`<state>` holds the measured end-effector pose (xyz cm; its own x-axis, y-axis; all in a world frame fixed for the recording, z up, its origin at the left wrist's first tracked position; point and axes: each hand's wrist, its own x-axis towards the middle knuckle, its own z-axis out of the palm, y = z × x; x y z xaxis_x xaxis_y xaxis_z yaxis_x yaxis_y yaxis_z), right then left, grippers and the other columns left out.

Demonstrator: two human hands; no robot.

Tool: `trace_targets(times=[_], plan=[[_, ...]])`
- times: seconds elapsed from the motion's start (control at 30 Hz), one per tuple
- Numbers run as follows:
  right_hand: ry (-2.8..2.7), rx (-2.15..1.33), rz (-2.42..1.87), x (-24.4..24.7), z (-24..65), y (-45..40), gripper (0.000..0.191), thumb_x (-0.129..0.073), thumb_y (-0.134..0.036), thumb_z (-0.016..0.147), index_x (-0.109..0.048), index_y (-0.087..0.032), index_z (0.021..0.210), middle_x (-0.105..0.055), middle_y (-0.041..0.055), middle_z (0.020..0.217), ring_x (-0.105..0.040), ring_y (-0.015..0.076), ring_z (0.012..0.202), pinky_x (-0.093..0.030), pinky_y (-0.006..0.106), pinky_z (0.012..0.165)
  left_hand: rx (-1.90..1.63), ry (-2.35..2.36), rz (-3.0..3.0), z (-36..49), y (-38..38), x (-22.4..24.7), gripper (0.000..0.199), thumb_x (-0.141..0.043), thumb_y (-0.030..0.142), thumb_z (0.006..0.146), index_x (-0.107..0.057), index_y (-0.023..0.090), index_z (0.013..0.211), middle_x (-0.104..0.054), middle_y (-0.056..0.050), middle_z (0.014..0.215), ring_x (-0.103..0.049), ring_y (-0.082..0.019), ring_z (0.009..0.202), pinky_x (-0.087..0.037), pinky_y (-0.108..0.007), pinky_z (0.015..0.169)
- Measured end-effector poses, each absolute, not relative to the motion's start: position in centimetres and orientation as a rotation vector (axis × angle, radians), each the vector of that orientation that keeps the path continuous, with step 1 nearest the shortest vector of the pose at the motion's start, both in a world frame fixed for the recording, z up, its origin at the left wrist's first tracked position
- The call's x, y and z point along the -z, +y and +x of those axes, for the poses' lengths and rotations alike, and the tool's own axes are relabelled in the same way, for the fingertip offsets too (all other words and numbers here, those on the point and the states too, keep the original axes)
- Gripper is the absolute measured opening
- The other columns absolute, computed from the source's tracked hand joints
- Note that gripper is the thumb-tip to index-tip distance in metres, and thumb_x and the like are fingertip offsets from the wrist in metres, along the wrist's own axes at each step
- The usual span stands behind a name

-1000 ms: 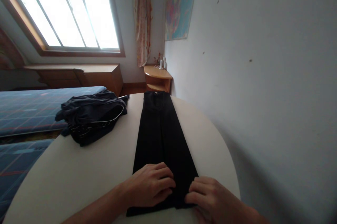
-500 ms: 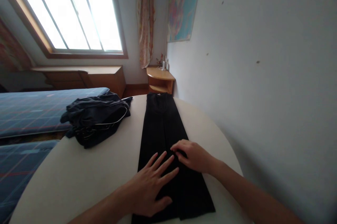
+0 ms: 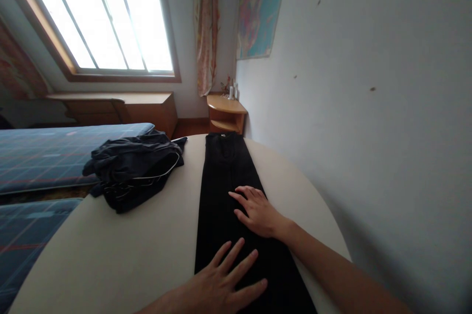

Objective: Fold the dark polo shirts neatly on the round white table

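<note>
Under both hands lie black trousers [image 3: 216, 206], spread flat on a round pale table [image 3: 121, 255]. Their long axis runs away from the person, from below the left hand to well beyond the right, leaning slightly left with distance. The waistband [image 3: 223, 144] points away, at the far end; the lower ends of the legs drop out of view beneath the left hand.

The left hand [image 3: 216, 284], the nearer one, is palm down over the cloth, its fingers fanned apart and pointing forward and right. Ahead of it and to its right, the right hand [image 3: 260, 213] reaches in from the right, palm down, fingers loosely bent and pointing left, thumb apart from them. Neither is clamped on the cloth; how firmly they press cannot be told.

Farther off, forward and left of both hands, sits a rumpled heap of dark clothes [image 3: 129, 161]. Beyond the waistband stands a wooden corner shelf [image 3: 225, 103].
</note>
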<state>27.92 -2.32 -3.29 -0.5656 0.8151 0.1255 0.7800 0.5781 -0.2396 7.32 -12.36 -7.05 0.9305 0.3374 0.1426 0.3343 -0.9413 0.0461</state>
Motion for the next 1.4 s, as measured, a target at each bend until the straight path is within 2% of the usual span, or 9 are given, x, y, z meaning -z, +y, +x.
trace_targets(times=[0.17,0.47,0.7,0.83,0.93,1.07,1.17,1.3,1.4], plan=[[-2.627,-0.313,-1.431,3.6,28.0,-2.2,0.063,-0.045,-0.044,0.098,-0.031,-0.025,0.156,-0.026,0.0061,0.164,-0.017,0.0285,0.151,-0.016,0.05,0.122,-0.242,0.58,3.11,7.2,-12.7,7.4,0.075,-0.06,0.029,0.095,-0.02,0.031,0.159,-0.025,-0.013,0.163,-0.033,-0.043,0.144,-0.038,-0.058,0.11],[-2.621,-0.325,-1.398,3.6,28.9,-3.6,0.07,-0.044,-0.053,0.097,-0.03,-0.019,0.157,-0.024,0.0061,0.164,-0.016,0.0277,0.152,-0.014,0.048,0.124,0.016,0.613,2.838,7.7,-13.1,4.8,0.093,-0.071,0.018,0.082,-0.02,0.03,0.159,-0.016,-0.015,0.164,-0.014,-0.048,0.147,-0.028,-0.07,0.111],[-2.662,-0.363,-1.363,3.8,30.0,-7.1,0.061,-0.037,-0.042,0.102,-0.028,-0.019,0.157,-0.023,0.0066,0.164,-0.015,0.0258,0.153,-0.016,0.051,0.124,0.112,0.657,2.625,6.9,-14.1,0.1,0.112,-0.086,0.023,0.065,-0.022,0.018,0.157,-0.017,-0.021,0.163,-0.014,-0.041,0.149,-0.026,-0.061,0.117],[-2.641,-0.482,-1.318,3.5,31.0,-11.1,0.062,-0.041,-0.04,0.101,-0.028,-0.019,0.157,-0.025,0.0067,0.164,-0.014,0.0237,0.153,-0.016,0.049,0.125,-0.002,0.779,2.611,5.1,-16.0,-0.5,0.065,-0.081,0.024,0.073,-0.052,0.015,0.13,-0.032,-0.018,0.16,-0.031,-0.034,0.147,-0.037,-0.05,0.116],[-2.605,-0.608,-1.299,2.8,31.6,-14.2,0.061,-0.045,-0.042,0.1,-0.032,-0.02,0.155,-0.026,0.0077,0.164,-0.015,0.0235,0.153,-0.018,0.049,0.125,-0.146,0.829,2.653,4.0,-17.2,0.6,0.038,-0.079,0.026,0.078,-0.058,0.02,0.109,-0.05,-0.012,0.149,-0.043,-0.031,0.141,-0.045,-0.045,0.111],[-2.62,-0.668,-1.214,2.0,31.9,-17.0,0.061,-0.058,-0.048,0.092,-0.046,-0.018,0.143,-0.031,0.0128,0.161,-0.017,0.0295,0.152,-0.021,0.054,0.123,-0.261,0.812,2.771,3.9,-18.0,2.3,0.029,-0.076,0.019,0.081,-0.057,0.022,0.103,-0.065,-0.005,0.128,-0.055,-0.027,0.126,-0.051,-0.038,0.102],[-2.655,-0.634,-1.08,1.9,31.8,-17.7,0.066,-0.071,-0.054,0.078,-0.055,-0.016,0.13,-0.044,0.0177,0.152,-0.03,0.0339,0.146,-0.024,0.055,0.121,-0.263,0.813,2.818,4.3,-18.2,2.8,0.027,-0.075,0.017,0.08,-0.057,0.022,0.099,-0.068,-0.002,0.117,-0.061,-0.024,0.113,-0.054,-0.035,0.092],[-2.653,-0.527,-1.008,2.5,31.4,-17.9,0.039,-0.075,-0.037,0.075,-0.063,-0.02,0.108,-0.066,0.0098,0.116,-0.058,0.0262,0.113,-0.045,0.041,0.104,-0.238,0.828,2.824,4.9,-18.1,2.0,0.025,-0.076,0.024,0.081,-0.057,0.022,0.096,-0.068,-0.001,0.113,-0.062,-0.023,0.102,-0.053,-0.034,0.083],[-2.707,-0.42,-0.904,3.2,31.1,-17.9,0.019,-0.066,-0.022,0.079,-0.064,-0.022,0.098,-0.068,0.0031,0.09,-0.059,0.0196,0.085,-0.047,0.033,0.081,-0.216,0.838,2.785,5.3,-17.6,0.9,0.021,-0.073,0.026,0.083,-0.057,0.022,0.095,-0.068,-0.001,0.106,-0.062,-0.022,0.096,-0.05,-0.032,0.078]])
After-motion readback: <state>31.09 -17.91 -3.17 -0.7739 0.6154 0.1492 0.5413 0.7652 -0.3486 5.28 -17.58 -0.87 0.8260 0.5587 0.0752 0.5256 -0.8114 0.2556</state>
